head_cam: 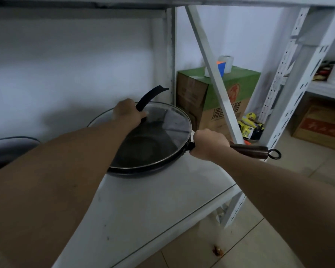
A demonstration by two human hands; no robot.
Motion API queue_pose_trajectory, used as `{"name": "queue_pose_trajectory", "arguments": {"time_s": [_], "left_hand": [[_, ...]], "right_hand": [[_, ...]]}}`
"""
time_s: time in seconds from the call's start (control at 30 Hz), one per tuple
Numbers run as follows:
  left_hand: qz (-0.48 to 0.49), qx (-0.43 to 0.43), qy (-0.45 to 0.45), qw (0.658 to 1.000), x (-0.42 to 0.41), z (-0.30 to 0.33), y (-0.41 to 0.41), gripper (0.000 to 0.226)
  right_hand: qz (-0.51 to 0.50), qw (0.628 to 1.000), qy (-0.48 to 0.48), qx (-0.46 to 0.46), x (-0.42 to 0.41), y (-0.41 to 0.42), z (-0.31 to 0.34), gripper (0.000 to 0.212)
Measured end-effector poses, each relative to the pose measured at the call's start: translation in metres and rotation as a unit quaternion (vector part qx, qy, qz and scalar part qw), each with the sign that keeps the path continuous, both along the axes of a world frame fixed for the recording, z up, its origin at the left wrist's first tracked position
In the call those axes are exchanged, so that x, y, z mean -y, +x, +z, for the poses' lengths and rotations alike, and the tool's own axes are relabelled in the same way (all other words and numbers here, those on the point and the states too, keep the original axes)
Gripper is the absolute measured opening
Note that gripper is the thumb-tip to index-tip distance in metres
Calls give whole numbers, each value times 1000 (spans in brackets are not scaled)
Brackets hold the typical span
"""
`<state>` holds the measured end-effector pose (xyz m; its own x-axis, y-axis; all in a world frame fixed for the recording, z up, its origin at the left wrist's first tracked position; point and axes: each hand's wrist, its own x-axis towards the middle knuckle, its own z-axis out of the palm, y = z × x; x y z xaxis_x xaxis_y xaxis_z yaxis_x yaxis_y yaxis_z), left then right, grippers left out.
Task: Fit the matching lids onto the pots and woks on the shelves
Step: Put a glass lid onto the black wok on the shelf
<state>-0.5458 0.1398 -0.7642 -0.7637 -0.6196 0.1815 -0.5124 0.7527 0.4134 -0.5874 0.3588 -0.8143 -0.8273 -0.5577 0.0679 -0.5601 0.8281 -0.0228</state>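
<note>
Wok (143, 151), dark and shallow, sits on the white shelf (162, 200) near its right end, with a glass lid (172, 120) over it; the lid looks tilted, its far edge standing higher than the near rim, so I'd say it is not quite seated. From the head camera, the left hand (127, 114) is closed round the lid's black arched handle (149, 97), and the right hand (209, 144) is wrapped round the wok's handle (249, 149), just where it leaves the pan, steadying it. To the left, part of another dark pan (10, 149) shows at the frame's edge. Behind the shelf post stands a green and brown box (219, 93). The step in hand looks like lowering this lid home; the next move calls for levelling it until its rim meets the wok's all round, then letting go with both hands
</note>
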Motion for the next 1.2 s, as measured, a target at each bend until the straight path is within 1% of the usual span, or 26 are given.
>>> {"name": "queue_pose_trajectory", "arguments": {"time_s": [0.17, 0.2, 0.3, 0.43, 0.63, 0.7, 0.77, 0.9, 1.07, 1.2], "left_hand": [[4, -4, -15, 1000, 3, -12, -2, 48], [4, -5, -18, 1000, 4, -12, -2, 48], [4, 0, -24, 1000, 3, -11, -2, 47], [-13, 14, -34, 999, 6, -10, -1, 42], [-37, 23, -38, 998, 9, -7, 1, 41], [-41, 31, -40, 998, 11, -6, 3, 39], [-42, 37, -40, 998, 14, -6, 7, 37], [-39, 15, -41, 998, 12, -10, 12, 36], [-49, -13, -57, 997, 1, -13, 8, 33], [-43, -13, -75, 996, 2, -15, 7, 29]], "right_hand": [[5, 1000, 0, -15, 2, -1, 1, 9], [9, 1000, -1, -13, 3, -1, 1, 12], [17, 1000, -1, -13, 3, -2, -1, 27], [14, 1000, 12, -25, 5, -2, -5, 38], [6, 999, 31, -32, 8, 0, -8, 62], [10, 999, 37, -39, 9, 0, -8, 63], [17, 998, 42, -45, 10, 1, -6, 59], [13, 998, 47, -43, 10, 2, -4, 54], [-1, 999, 42, -20, 7, 3, -7, 73], [-1, 999, 44, -16, 7, 3, -4, 71]]}}
